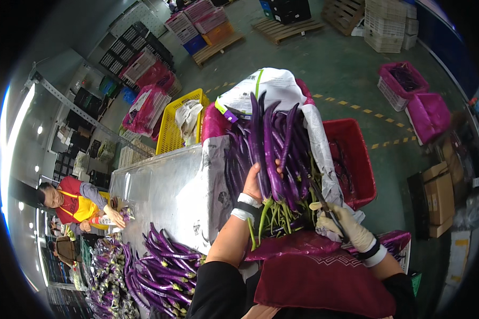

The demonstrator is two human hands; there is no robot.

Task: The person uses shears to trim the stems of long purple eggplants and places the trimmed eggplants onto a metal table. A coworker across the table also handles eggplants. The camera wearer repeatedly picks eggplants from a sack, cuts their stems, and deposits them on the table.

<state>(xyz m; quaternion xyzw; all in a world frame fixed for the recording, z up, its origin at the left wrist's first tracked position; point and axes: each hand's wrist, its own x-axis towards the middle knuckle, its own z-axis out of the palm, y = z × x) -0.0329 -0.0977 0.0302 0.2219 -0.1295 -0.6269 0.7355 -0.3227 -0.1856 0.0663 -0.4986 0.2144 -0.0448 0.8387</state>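
Several long purple eggplants (268,159) are gripped in my bare left hand (252,184), their green stems pointing toward me. They are held over a crate lined with printed paper (319,147) and magenta plastic (291,245), where more eggplants (235,171) lie. My right hand (355,229) wears a cream glove and holds a dark-handled cutting tool (333,219), apparently shears. Its tip points up toward the stems at the crate's right side; whether the blades are apart cannot be made out.
Left of the crate is a metal table (155,175), with loose eggplants (163,275) and bagged ones (107,279). A person (80,199) handles a bag across it. A red bin (357,159) holding eggplants stands right; a yellow crate (175,115) stands beyond the table.
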